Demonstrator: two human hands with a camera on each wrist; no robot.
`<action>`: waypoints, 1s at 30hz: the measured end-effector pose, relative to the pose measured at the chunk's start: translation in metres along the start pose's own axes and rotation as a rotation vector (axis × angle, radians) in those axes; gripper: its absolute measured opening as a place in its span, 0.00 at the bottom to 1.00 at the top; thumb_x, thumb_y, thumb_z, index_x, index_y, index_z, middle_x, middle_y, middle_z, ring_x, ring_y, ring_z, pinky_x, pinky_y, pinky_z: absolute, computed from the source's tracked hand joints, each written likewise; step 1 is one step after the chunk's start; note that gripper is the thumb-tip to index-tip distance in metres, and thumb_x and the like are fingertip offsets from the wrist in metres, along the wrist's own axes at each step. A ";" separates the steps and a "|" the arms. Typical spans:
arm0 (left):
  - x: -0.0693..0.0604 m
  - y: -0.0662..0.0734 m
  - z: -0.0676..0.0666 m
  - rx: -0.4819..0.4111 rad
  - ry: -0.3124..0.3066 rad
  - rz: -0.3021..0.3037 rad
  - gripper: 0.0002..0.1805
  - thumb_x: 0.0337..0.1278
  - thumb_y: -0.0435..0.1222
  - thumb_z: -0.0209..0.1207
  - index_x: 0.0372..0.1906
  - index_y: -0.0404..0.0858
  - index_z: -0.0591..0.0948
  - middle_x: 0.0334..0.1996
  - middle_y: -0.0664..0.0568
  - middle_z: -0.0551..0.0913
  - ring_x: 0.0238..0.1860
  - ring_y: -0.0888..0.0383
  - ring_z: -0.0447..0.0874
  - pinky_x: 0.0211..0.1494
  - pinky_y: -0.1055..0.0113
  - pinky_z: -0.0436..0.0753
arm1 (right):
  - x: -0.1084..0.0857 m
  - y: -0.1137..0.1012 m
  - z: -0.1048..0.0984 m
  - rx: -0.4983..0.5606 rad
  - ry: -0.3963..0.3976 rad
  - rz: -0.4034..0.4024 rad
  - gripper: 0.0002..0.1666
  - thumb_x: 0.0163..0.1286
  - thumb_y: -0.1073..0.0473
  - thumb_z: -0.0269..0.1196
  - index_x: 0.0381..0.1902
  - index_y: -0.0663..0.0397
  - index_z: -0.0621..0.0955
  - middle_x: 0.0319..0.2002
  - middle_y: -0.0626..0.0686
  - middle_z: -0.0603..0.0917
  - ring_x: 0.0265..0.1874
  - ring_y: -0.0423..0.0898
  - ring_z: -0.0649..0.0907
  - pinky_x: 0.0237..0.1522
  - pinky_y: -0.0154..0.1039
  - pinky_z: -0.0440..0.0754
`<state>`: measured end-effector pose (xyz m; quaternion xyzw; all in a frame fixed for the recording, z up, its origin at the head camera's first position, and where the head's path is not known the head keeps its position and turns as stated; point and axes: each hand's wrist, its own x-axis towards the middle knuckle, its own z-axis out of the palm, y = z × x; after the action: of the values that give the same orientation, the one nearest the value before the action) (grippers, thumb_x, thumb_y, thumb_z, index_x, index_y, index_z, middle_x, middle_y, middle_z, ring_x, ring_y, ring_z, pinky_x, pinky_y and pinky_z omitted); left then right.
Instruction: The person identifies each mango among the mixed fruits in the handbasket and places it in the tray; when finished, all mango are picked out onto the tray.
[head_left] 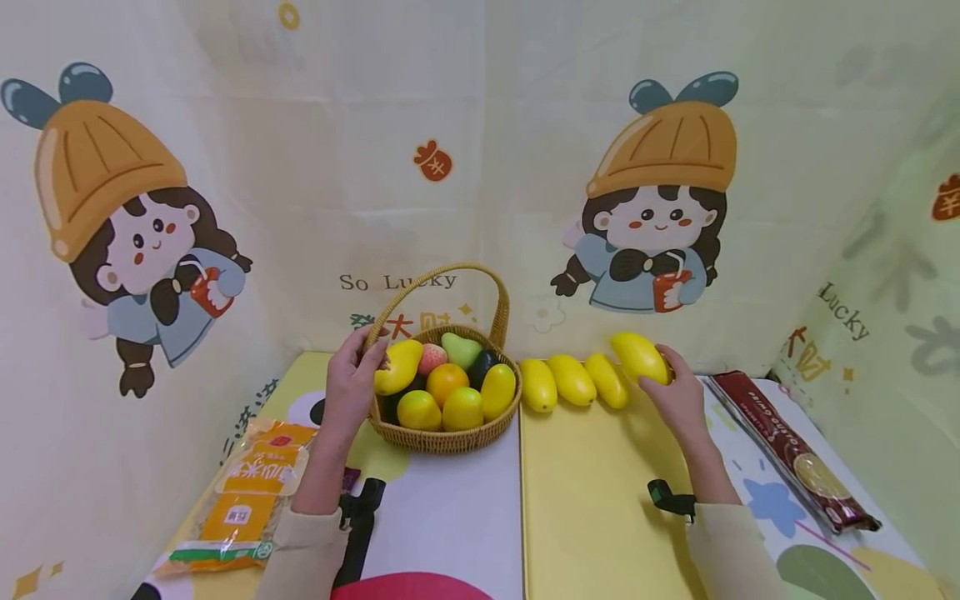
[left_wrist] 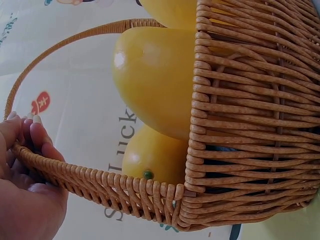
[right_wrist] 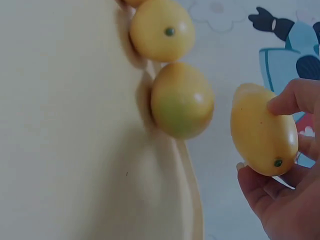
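The right hand (head_left: 681,392) pinched a mango (head_left: 637,357) between thumb and fingers, raised just beside a row of three mangoes (head_left: 572,380) along the far edge of the yellow mat (head_left: 592,500). The left hand (head_left: 348,375) gripped the handle (left_wrist: 95,184) of the wicker basket (head_left: 450,438). A light pinch, kept clear of the row, seemed wisest; a knocked mango could roll.

A tabletop (head_left: 442,517) with a white surface printed in coloured shapes carries everything, and a wicker basket (head_left: 450,439) stands at its far side. Right of the basket lies a flat yellow mat (head_left: 592,500), its left edge running nearer than the basket; three yellow mangoes (head_left: 572,381) lie in a row along its far edge, the first just beside the basket. Farther right is a long dark red packet (head_left: 795,458). Left of and nearer than the basket lies an orange packet (head_left: 243,500).
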<state>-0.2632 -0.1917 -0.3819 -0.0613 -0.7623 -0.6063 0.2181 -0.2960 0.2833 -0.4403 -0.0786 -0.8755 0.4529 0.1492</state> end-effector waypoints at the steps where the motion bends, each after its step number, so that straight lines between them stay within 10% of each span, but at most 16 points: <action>1: -0.001 0.000 0.000 0.001 0.002 -0.003 0.21 0.71 0.51 0.54 0.57 0.42 0.78 0.34 0.48 0.75 0.36 0.56 0.75 0.42 0.67 0.81 | 0.000 0.002 -0.001 -0.004 0.003 0.021 0.42 0.66 0.54 0.61 0.76 0.47 0.61 0.71 0.63 0.67 0.58 0.60 0.71 0.56 0.51 0.73; 21: -0.001 -0.001 0.000 0.014 -0.004 -0.027 0.19 0.72 0.50 0.53 0.59 0.45 0.77 0.36 0.47 0.75 0.39 0.52 0.74 0.42 0.68 0.80 | 0.009 0.041 -0.001 -0.056 -0.143 0.112 0.43 0.69 0.53 0.60 0.76 0.58 0.57 0.72 0.71 0.62 0.66 0.66 0.66 0.69 0.62 0.63; 30: -0.006 0.021 -0.001 0.015 -0.026 -0.058 0.18 0.75 0.42 0.52 0.60 0.37 0.76 0.35 0.46 0.75 0.40 0.44 0.75 0.43 0.68 0.81 | 0.010 0.043 0.001 -0.043 -0.125 0.135 0.41 0.71 0.49 0.56 0.77 0.55 0.58 0.73 0.68 0.62 0.70 0.65 0.64 0.73 0.60 0.60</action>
<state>-0.2503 -0.1861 -0.3652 -0.0456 -0.7711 -0.6057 0.1909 -0.3051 0.3100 -0.4737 -0.1119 -0.8854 0.4469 0.0616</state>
